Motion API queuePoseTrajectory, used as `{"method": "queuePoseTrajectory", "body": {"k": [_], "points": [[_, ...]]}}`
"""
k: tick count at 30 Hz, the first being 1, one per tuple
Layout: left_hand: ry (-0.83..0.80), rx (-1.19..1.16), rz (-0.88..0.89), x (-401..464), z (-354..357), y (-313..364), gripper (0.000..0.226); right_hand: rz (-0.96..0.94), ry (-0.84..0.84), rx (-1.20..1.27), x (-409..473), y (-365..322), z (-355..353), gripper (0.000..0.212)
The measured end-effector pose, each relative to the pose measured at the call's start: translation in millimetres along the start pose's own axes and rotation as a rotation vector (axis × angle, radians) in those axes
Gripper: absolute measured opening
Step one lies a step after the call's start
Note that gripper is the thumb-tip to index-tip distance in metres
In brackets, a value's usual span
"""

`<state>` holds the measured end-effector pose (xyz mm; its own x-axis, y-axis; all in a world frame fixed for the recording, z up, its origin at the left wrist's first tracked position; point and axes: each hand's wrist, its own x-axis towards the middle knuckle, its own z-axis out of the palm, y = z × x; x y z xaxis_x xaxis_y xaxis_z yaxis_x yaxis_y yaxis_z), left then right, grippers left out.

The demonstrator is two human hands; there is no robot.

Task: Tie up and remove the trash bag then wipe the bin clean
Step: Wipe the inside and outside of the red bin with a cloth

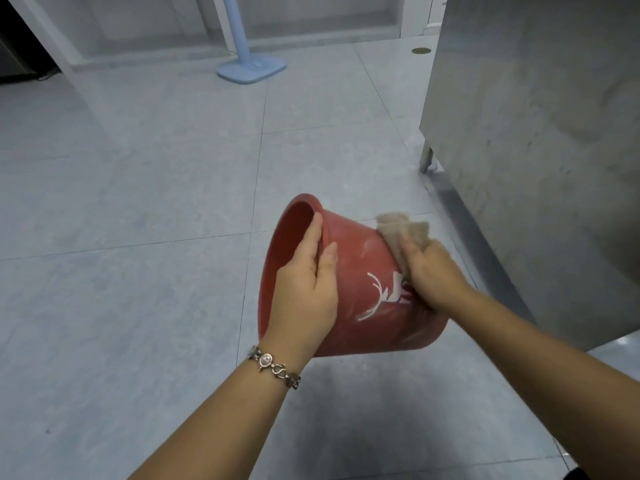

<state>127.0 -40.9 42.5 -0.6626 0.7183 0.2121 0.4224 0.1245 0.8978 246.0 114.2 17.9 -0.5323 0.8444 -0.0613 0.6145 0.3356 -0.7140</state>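
Observation:
A red plastic bin [360, 265] with a white printed pattern is held tipped on its side above the floor, its mouth facing left. My left hand [306, 285] grips its rim, fingers inside and thumb on the outer wall. My right hand [433, 275] presses a beige cloth [403, 233] against the outside of the bin, near its base. No trash bag is in view, and what shows of the bin's inside looks empty.
A stainless steel cabinet [536, 133] on short legs stands close on the right. A light blue mop head [251, 69] with its pole rests on the grey tiled floor [138, 202] at the back, near a white wall and door frame.

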Motion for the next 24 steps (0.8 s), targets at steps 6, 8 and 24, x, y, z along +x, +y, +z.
{"method": "queuePoseTrajectory", "body": {"k": [6, 8, 24], "points": [[0.127, -0.215, -0.122, 9.5, 1.9, -7.8, 0.043, -0.573, -0.029, -0.168, -63.5, -42.7, 46.8, 0.060], [0.149, -0.252, -0.149, 9.1, 5.2, -5.9, 0.045, -0.608, -0.001, -0.175, -65.9, -38.4, 43.1, 0.058], [0.089, -0.055, -0.161, 5.7, -1.5, -25.7, 0.035, -0.514, -0.123, -0.005, -75.4, -27.7, 69.7, 0.054]]}}
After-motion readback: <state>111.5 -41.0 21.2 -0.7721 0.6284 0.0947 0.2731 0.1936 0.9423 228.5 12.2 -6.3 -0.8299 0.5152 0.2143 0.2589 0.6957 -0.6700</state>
